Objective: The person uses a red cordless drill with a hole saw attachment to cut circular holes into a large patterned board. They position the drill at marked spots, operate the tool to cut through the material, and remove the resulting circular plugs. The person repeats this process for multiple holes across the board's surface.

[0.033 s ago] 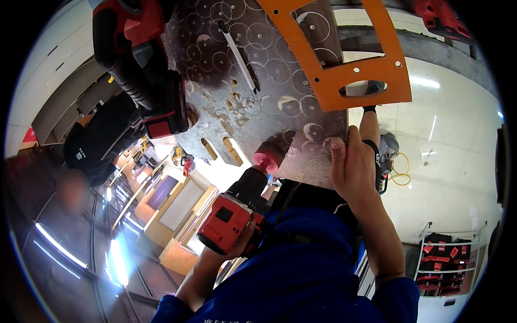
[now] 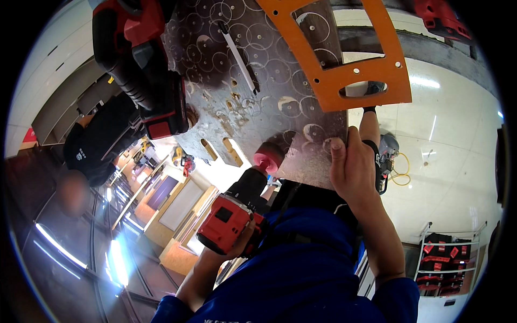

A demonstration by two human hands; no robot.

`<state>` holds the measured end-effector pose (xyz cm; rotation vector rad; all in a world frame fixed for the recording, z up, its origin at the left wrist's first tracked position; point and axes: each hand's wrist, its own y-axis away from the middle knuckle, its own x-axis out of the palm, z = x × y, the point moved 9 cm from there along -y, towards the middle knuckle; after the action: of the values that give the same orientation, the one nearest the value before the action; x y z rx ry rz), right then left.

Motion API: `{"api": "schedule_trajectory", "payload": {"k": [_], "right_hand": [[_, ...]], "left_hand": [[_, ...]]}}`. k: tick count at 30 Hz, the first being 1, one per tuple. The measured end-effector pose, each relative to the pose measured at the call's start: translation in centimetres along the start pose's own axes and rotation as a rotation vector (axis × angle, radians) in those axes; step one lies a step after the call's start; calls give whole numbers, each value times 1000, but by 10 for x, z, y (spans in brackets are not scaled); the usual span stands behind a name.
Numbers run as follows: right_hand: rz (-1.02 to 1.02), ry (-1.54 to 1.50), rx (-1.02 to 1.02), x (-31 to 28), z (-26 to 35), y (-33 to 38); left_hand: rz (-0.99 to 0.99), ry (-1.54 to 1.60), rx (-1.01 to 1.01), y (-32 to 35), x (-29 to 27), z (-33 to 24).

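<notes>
My left hand [image 2: 242, 239] is wrapped around the grip of a red and black cordless drill [image 2: 223, 219]. A red hole saw [image 2: 268, 157] is fitted in its chuck and meets the near edge of a dark board [image 2: 318, 161]. Whether its teeth touch the board cannot be made out. At the board's near right corner, my right hand [image 2: 355, 169] grips the edge, thumb on top. Many scribed circles, bored holes and slots mark the board. A white pen [image 2: 238, 58] with a black cap lies on it.
A second red and black power tool [image 2: 145, 70] stands on the board's left side. An orange template [image 2: 350, 81] with cut-outs overhangs the far right. Another person [image 2: 99, 134] is at the left. A yellow hose [image 2: 399, 175] lies on the floor, and a rack [image 2: 447, 258] stands lower right.
</notes>
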<state>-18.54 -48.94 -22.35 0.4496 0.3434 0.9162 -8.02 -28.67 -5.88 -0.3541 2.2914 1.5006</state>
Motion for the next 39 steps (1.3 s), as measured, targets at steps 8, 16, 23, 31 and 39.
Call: {"api": "schedule_trajectory", "payload": {"k": [8,16,23,31,39], "right_hand": [[7,7,-3,0,-3,0],[56,64,-30,2,-2,0],[35,39,-37,1,-1,-1],[10,22,-26,1,-1,0],[52,55,-28,4,-4,-1]], "left_hand": [[9,-60,-70,-2,-2,-2],[10,-44,-29,-1,-1,-2],[-1,-48,-13,0,-1,0],[-1,-86,1,-3,-2,-7],[18,-67,-4,-7,-3,-8]]}}
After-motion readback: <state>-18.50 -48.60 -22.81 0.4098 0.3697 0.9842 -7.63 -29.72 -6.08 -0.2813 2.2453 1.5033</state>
